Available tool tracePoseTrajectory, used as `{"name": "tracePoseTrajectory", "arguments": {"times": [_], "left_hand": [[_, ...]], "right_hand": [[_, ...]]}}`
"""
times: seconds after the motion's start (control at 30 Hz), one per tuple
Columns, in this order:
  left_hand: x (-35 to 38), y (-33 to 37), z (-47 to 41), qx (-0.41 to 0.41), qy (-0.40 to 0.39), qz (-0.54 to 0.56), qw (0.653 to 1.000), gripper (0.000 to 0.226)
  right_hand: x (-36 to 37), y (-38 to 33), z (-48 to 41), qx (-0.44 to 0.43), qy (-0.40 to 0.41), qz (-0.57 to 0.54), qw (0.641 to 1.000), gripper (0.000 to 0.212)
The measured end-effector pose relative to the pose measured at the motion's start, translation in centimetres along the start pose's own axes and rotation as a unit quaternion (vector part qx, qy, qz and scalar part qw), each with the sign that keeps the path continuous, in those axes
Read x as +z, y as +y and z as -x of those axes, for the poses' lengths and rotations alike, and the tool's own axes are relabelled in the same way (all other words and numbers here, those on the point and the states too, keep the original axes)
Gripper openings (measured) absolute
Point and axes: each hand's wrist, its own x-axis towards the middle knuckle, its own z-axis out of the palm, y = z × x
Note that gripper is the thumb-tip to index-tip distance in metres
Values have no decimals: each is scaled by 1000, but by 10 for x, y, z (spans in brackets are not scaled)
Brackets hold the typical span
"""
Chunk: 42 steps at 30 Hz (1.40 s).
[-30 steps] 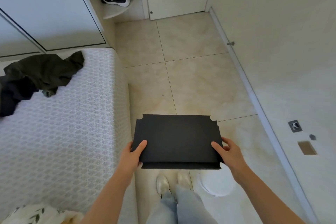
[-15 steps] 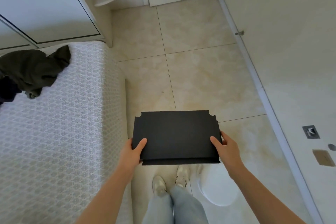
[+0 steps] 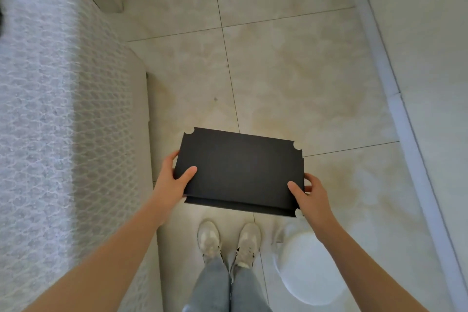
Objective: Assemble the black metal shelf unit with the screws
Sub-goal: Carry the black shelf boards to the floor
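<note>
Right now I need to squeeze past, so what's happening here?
Someone holds a flat black metal shelf panel with notched corners above the beige tiled floor, left hand gripping its left edge, right hand its right edge. A white textured mattress lies alongside. No screws or other shelf parts are in view.

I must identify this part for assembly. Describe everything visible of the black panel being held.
The black panel is a flat, matte rectangle, seemingly sheet metal, with round notches at its visible corners and a folded lip along its near edge. It hangs roughly level above the tiled floor, the left hand gripping its left edge, the right hand its right, thumbs on top.
</note>
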Motion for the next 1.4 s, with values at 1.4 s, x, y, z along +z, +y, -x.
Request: {"name": "tracePoseTrajectory", "arguments": {"times": [1.4], "left_hand": [[100,-122,-505,98,-77,-224,967,61]], "right_hand": [[273,200,-358,215,-82,-182,956,62]]}}
